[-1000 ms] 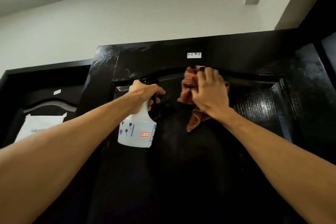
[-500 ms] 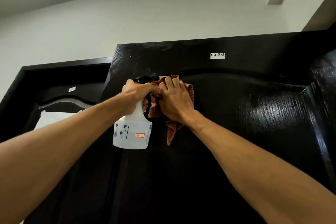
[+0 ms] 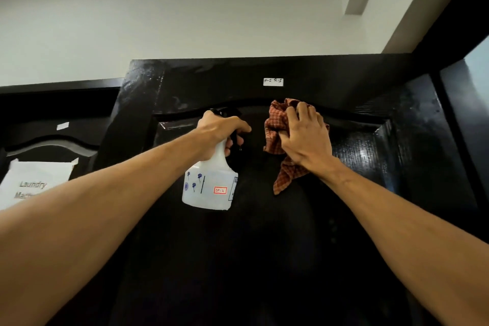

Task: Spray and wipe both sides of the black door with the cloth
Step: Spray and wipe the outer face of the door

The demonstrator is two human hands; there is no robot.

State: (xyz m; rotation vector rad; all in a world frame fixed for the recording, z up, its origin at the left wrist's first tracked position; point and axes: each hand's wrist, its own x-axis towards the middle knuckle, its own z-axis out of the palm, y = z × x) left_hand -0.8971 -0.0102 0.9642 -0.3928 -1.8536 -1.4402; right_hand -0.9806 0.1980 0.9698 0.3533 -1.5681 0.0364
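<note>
Glossy black door (image 3: pixel 264 259), arched raised panel, fills centre frame. Checked red cloth (image 3: pixel 276 124), crumpled, pressed at panel top by right hand (image 3: pixel 304 137), fingers spread and slightly bent. Left hand (image 3: pixel 219 130) curled round neck of translucent white spray bottle (image 3: pixel 211 185), left of centre.

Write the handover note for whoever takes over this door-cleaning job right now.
Left hand: grips the spray bottle by its neck, held up beside the door.
Right hand: presses the checked cloth against the black door, just under the arched moulding at the top of the panel.
Done: wet sheen shows on the upper part of this side.
Left: wiping the rest of this side, lower panel included; the other side is out of view, so check it.
</note>
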